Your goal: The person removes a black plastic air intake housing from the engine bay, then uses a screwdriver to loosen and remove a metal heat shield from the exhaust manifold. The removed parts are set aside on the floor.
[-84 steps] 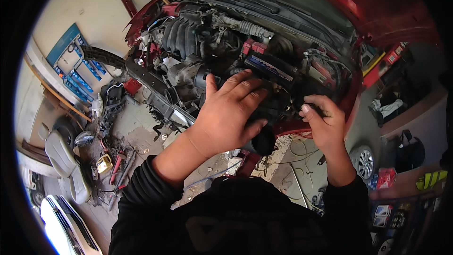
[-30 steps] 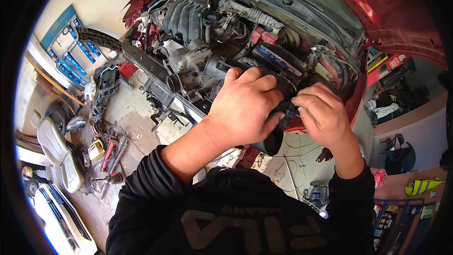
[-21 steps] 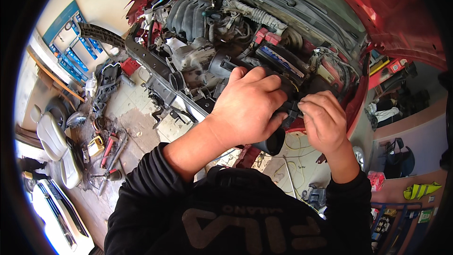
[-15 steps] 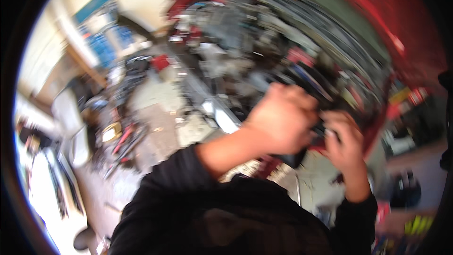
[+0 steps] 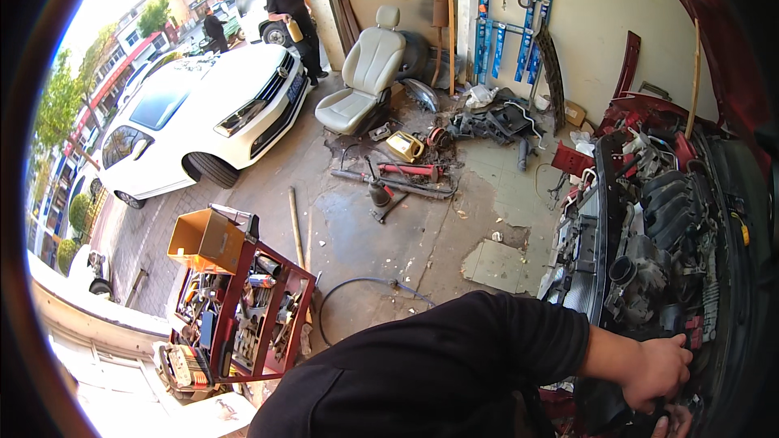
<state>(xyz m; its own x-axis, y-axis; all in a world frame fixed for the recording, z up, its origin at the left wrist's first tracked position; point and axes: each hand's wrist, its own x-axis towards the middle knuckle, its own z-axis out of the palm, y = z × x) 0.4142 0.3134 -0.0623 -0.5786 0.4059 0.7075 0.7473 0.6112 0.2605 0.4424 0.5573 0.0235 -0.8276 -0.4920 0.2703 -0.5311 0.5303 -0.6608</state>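
My left hand (image 5: 659, 367) reaches into the engine bay at the lower right, its fingers curled and closed. What they grip is hidden beneath them. Just below, part of my right hand (image 5: 675, 422) shows, with bent fingers close to the left hand; dark parts hide what they hold. A red part (image 5: 695, 331) of the engine bay lies beside the left hand's fingertips. Farther up are the dark ribbed engine cover (image 5: 672, 209) and a round black duct opening (image 5: 622, 269). The radiator (image 5: 583, 264) runs along the exposed front.
A red tool cart (image 5: 268, 316) bears a cardboard box (image 5: 208, 242). On the floor lie a hose (image 5: 349, 281), a red jack (image 5: 406, 169) and a yellow jug (image 5: 404, 146). A grey car seat (image 5: 369, 73) and white car (image 5: 203, 113) stand beyond. A person (image 5: 294, 20) stands near the car.
My view has swung left, bringing the white car, tool cart and street into sight. My hands now appear at the lower right, still close together in the engine bay.
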